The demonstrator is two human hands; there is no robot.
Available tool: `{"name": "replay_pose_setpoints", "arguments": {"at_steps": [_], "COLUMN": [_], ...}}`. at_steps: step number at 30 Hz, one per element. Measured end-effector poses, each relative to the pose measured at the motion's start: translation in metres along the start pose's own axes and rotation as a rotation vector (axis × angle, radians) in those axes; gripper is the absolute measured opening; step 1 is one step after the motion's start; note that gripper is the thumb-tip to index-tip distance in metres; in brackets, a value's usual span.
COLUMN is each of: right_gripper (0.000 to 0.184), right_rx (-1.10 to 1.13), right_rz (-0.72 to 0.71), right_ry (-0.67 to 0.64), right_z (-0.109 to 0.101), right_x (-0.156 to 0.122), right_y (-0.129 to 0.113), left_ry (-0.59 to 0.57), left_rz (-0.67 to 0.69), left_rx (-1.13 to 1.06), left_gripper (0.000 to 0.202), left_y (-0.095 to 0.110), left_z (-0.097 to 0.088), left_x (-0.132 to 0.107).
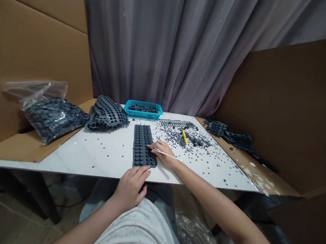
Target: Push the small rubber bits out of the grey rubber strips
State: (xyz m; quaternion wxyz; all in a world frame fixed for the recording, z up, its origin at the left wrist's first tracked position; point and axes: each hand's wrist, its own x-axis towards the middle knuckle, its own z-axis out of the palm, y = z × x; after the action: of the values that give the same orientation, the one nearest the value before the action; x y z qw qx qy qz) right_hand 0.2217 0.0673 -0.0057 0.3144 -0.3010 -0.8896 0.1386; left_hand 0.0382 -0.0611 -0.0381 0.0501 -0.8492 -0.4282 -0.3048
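Observation:
A dark grey rubber sheet (143,146) with rows of round raised knobs lies lengthwise on the white table in front of me. My left hand (134,182) rests its outstretched fingers on the near edge of this sheet. Over the sheet's right side, my right hand (163,153) pinches a thin white stick (168,154). The stick's tip is by the knobs, partly covered by my fingers; whether it touches one I cannot tell. Many small dark bits (175,135) are scattered to the right, with a yellow tool (184,137) lying among them.
At the back stands a blue basket (143,114) of small dark parts. Left of it are piled perforated dark sheets (107,111) and a clear bag (56,116) of dark pieces. A perforated strip (176,123) lies behind the bits. Cardboard walls (284,106) flank the table (81,157).

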Motion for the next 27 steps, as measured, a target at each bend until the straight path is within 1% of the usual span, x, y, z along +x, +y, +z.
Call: {"name": "replay_pose_setpoints", "arguments": {"at_steps": [3,6,9,12,16,20,23,27], "right_gripper": [0.026,0.025,0.022,0.020,0.020,0.021,0.021,0.021], "right_rx": [0.046,0.196,0.300,0.317,0.306,0.259,0.188,0.047], "right_rz": [0.032,0.038,0.016,0.000,-0.017,-0.063,-0.075,-0.032], "right_ry": [0.065,0.109,0.059,0.030,0.046,0.059,0.057,0.048], "right_z": [0.0000,-0.0016,-0.0034,-0.0032,-0.0009,0.0006,0.0004,-0.0008], "right_x": [0.0045,0.0035,0.0000,-0.0019,-0.0024,-0.0033,-0.0038,-0.0026], "right_y": [0.0033,0.0013,-0.0027,-0.0042,-0.0019,0.0012,0.0013,-0.0015], "left_ry": [0.003,0.003,0.002,0.005,-0.006,-0.013,-0.017,-0.008], "left_rz": [-0.002,-0.006,-0.006,-0.004,-0.003,-0.005,-0.007,-0.005], "left_rx": [-0.002,-0.005,-0.004,-0.003,-0.003,-0.013,-0.014,-0.006], "left_gripper": [0.040,0.040,0.041,0.041,0.041,0.041,0.041,0.041], "left_y": [-0.0001,-0.0001,0.0000,-0.0002,-0.0008,-0.0007,-0.0008,-0.0011], "left_z": [0.0000,-0.0001,-0.0003,-0.0007,-0.0007,-0.0002,0.0000,0.0000], "left_x": [0.0007,0.0004,-0.0005,-0.0010,-0.0005,-0.0001,-0.0004,-0.0002]}}
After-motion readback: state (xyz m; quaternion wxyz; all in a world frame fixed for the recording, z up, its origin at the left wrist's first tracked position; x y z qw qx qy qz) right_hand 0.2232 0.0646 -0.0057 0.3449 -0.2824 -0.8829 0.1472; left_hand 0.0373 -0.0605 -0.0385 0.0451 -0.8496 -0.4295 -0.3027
